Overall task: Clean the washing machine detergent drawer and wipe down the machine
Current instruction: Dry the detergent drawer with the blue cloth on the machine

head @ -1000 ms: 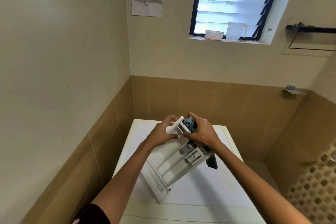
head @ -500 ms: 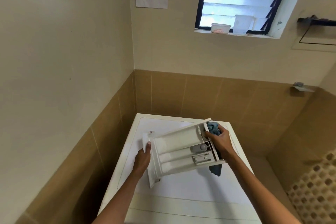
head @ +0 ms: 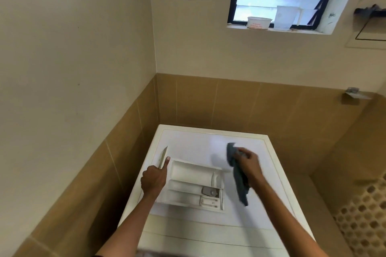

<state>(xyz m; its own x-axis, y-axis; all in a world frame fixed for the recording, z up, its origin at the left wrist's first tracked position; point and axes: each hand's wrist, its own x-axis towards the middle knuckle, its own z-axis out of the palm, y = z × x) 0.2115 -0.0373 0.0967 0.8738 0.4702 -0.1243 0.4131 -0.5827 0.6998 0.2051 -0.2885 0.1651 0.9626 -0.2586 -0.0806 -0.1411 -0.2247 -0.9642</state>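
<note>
The white detergent drawer (head: 192, 183) lies flat on top of the white washing machine (head: 208, 233), compartments facing up. My left hand (head: 154, 177) grips the drawer's front panel at its left end, thumb pointing up along the panel. My right hand (head: 248, 162) is off the drawer, above its right end, and holds a blue-grey cloth (head: 238, 175) that hangs down beside my wrist.
Tiled walls close in on the machine at the left and behind. A window sill (head: 277, 29) high up holds a small tub (head: 259, 22) and a clear container (head: 287, 17). A tiled step (head: 325, 204) and a patterned surface lie to the right.
The drawer went from tilted in both hands to flat on the machine top. My right hand let go of its right end and lifted away with the cloth.
</note>
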